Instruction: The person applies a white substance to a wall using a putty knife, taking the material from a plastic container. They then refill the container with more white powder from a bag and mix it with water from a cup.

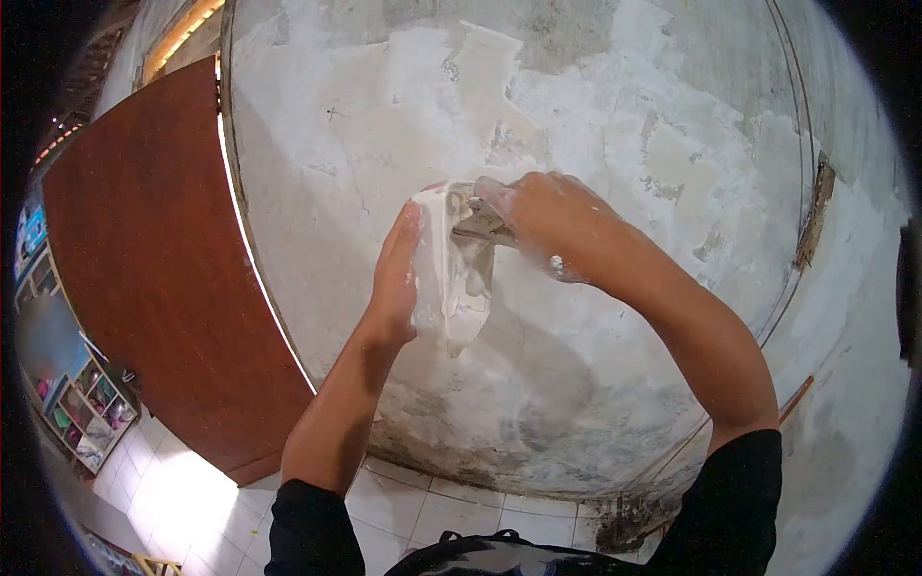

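My left hand [394, 274] grips the side of a white, plaster-smeared container [442, 288], holding it up in front of the wall. Its open side faces right and shows pale wet filler inside. In my right hand [552, 221] is a putty knife [483, 227], its metal blade reaching into the container. The fingers curl round its handle, which is mostly hidden. White smears cover both hands. Behind them stands a grey wall [538, 326] with uneven white patches of filler.
A brown wooden door [173, 269] stands at the left, with light along its edge. Beyond it is a shelf cabinet [91, 403] with small items. White floor tiles [389, 504] run below the wall. Thin cables [805, 106] hang down the right side, near a broken wooden strip [816, 216].
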The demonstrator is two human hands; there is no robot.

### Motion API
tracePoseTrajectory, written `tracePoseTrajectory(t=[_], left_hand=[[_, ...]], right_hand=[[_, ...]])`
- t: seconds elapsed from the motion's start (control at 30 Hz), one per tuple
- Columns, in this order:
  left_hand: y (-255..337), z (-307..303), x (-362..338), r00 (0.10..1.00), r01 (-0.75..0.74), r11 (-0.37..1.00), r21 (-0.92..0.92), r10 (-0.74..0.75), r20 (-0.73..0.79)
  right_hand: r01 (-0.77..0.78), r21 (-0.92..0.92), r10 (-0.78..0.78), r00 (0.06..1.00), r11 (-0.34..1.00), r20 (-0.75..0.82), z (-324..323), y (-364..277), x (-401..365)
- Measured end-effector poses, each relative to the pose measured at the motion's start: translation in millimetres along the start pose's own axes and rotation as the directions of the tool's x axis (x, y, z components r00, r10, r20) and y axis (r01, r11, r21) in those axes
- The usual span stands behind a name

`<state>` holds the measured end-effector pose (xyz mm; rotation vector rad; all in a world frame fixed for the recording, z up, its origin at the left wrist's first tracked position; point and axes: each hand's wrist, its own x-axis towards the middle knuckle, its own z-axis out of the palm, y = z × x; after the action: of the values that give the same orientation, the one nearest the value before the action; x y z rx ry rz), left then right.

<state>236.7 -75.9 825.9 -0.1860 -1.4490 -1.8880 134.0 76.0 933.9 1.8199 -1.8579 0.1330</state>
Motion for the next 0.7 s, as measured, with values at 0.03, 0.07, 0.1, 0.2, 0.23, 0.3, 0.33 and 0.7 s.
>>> tracePoseTrajectory(t=[0.03, 0.07, 0.1, 0.2, 0.23, 0.3, 0.33, 0.7], left_hand=[[2, -3, 2, 1.0, -0.002, 1.0, -0.004, 0.002, 0.002], [3, -7, 4, 0.999, 0.012, 0.998, -0.056, -0.01, 0.038], [5, -11, 7, 0.997, 0.025, 0.994, -0.108, -0.017, 0.075], [6, -20, 13, 0.998, 0.037, 0.978, -0.204, -0.025, 0.061], [6, -21, 13, 0.998, 0.036, 0.978, -0.204, -0.024, 0.062], [9, -23, 13, 1.0, 0.016, 0.975, -0.22, -0.013, 0.014], [11, -25, 12, 1.0, 0.018, 0.975, -0.222, -0.016, 0.013], [19, -41, 20, 0.997, -0.022, 0.968, -0.249, 0.039, 0.062]], right_hand=[[0.018, -0.02, -0.018, 1.0, 1.0, 0.01, 1, -2, 6], [0.036, -0.037, -0.035, 0.999, 0.999, 0.02, 3, -4, 11], [0.037, -0.043, -0.036, 0.999, 0.998, 0.019, 5, -6, 15], [0.048, -0.075, -0.044, 0.998, 0.996, 0.054, 9, -13, 26], [0.071, -0.078, -0.063, 0.993, 0.994, 0.098, 5, -17, 29], [0.088, -0.079, -0.077, 0.987, 0.993, 0.142, 6, -19, 32], [0.098, -0.032, -0.094, 0.989, 0.995, 0.118, 12, -17, 32], [0.097, 0.219, -0.124, 0.986, 0.971, 0.113, 65, -1, 37]])
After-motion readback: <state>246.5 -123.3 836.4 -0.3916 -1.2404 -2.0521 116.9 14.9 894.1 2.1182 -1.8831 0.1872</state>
